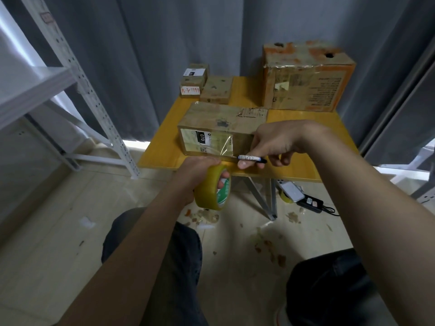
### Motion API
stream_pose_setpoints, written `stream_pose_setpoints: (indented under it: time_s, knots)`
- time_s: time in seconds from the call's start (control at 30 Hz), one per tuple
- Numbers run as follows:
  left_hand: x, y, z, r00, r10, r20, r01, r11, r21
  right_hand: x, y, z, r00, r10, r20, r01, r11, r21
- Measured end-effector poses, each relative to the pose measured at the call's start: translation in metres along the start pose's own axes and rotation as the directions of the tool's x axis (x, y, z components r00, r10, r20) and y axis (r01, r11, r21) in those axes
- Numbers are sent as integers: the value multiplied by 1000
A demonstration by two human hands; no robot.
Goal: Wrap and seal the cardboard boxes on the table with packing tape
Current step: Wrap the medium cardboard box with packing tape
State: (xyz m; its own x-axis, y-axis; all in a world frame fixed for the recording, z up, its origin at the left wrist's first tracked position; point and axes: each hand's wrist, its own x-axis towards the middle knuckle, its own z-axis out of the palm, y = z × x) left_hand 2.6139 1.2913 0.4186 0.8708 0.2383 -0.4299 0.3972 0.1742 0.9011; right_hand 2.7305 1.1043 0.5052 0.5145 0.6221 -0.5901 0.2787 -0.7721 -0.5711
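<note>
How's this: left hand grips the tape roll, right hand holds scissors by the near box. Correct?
Not scissors. In the head view the right hand holds a pen-like tool by the near box; the left hand does grip the tape roll.

Dim, flat light around me; brighter daylight leaks under the long grey curtains (141, 55) onto the pale floor (58, 208). Glare streaks the clear tape (223, 143) on my brown cardboard box (211, 116). The white perforated metal shelf (96, 100) bows at the frame's edge.
</note>
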Motion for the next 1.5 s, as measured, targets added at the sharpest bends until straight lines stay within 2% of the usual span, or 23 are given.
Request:
stream_pose_setpoints:
  time_s: [0.23,0.43,0.53,0.63,0.73,0.93,1.23,1.37,1.43,1.5]
  knots:
    - [3,1,0,999,-41,1,41,999,-22,7,10,-6,995,-80,-56,79,997,-12]
    - [3,5,0,999,-39,-12,40,999,36,11,17,-9,997,-76,-7,76,995,68]
    - [1,8,1,1000,-7,-22,10,987,159,11,18,-7,998,-69,10,68,993,97]
    - [-2,12,-4,1000,-7,-9,10,920,392,7,17,-11,998,-23,66,16,994,111]
    - [-6,9,-12,999,-24,44,-2,862,507,2,10,-16,987,74,142,-79,996,29]
    - [-11,-1,-14,988,-117,99,50,858,511,11,4,-2,954,249,167,-226,963,-148]
    - [-19,-1,-11,983,-140,119,51,830,555,22,9,23,962,264,73,-247,951,-185]
    - [-22,20,-27,992,-77,99,20,876,481,23,20,30,981,194,23,-188,970,-155]
    - [-24,37,-34,990,3,138,-48,943,329,22,26,33,989,150,-2,-149,981,-122]
    - [-23,55,-40,974,55,220,-74,994,81,20,29,39,994,105,-15,-106,992,-68]
